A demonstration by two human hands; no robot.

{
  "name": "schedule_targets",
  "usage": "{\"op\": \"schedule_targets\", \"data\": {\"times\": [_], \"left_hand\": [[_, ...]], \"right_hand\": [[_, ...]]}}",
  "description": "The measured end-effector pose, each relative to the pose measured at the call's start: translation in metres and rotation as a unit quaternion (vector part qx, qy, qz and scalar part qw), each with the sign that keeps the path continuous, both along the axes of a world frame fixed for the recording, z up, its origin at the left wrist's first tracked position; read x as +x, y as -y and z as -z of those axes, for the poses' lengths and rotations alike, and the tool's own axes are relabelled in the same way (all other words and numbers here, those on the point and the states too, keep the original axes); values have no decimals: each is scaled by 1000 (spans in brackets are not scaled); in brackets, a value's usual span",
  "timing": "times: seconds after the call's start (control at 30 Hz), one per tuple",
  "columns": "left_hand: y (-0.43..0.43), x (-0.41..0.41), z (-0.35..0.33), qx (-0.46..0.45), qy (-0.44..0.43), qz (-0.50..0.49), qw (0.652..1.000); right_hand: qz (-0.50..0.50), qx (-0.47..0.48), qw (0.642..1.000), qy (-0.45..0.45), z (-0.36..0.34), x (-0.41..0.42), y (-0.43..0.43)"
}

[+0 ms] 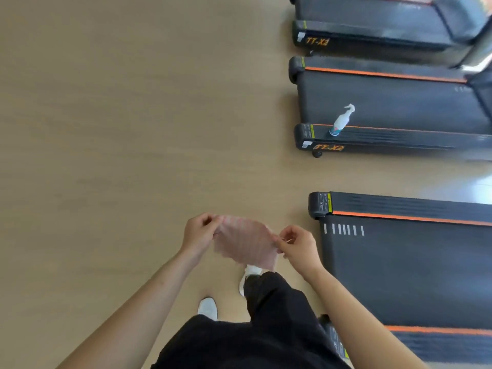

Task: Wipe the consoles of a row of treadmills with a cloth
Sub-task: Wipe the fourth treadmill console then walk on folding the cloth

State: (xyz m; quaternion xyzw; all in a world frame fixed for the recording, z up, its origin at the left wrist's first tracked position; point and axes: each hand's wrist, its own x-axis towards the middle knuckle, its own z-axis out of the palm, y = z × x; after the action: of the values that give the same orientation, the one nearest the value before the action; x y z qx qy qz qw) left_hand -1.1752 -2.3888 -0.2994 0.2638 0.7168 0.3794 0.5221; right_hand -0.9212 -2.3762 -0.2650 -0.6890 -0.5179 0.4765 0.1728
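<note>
The left hand (201, 231) and right hand (298, 246), apart, each pinched an edge of the pink cloth (245, 243) at six o'clock. The nearest treadmill (399, 267) lay at three o'clock, lengthwise rightward, nearer the right hand. Its console was out of view.
</note>
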Motion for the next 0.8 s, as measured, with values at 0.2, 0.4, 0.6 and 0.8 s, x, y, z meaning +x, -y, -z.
{"op": "schedule_targets", "data": {"times": [0.2,0.4,0.6,0.8], "left_hand": [[-183,23,6,-6,-22,55,998],[-347,66,0,-38,-45,110,992],[-484,96,-15,-53,-19,148,987],[-654,139,16,-68,-1,228,971]], "right_hand": [[70,10,998,0,29,26,-150],[90,-11,996,-20,47,74,-305],[113,-23,993,-16,34,114,-440],[209,-35,977,-6,54,149,-565]]}}
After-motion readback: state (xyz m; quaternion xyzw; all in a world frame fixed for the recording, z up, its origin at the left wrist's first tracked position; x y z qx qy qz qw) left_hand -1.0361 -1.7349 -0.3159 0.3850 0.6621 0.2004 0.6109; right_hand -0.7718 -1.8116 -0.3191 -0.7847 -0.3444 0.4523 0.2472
